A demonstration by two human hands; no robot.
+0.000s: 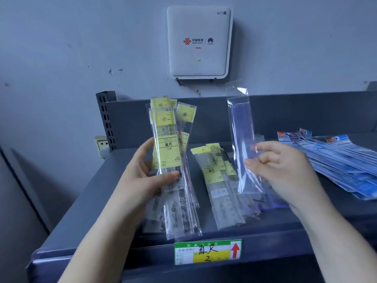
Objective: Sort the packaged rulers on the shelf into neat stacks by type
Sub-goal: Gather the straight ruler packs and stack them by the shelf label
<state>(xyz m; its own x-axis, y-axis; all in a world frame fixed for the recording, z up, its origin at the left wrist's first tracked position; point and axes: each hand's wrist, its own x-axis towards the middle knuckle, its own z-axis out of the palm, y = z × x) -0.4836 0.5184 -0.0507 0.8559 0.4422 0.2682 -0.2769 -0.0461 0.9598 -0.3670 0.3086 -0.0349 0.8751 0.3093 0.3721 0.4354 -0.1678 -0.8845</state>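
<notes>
My left hand (142,170) grips a fanned bundle of yellow-labelled rulers (170,152) in clear sleeves, held upright above the dark grey shelf (85,211). My right hand (281,166) pinches a single clear-packaged ruler (241,127) with a bluish tint, also upright. Between the hands, more yellow-labelled rulers (216,180) lie in a loose pile on the shelf. A spread of blue-labelled rulers (336,160) lies at the right of the shelf.
A green and yellow price tag (208,252) with a red arrow sits on the shelf's front edge. A white router (199,41) hangs on the wall above. A slotted shelf upright (106,119) and a wall socket (101,142) stand at the back left.
</notes>
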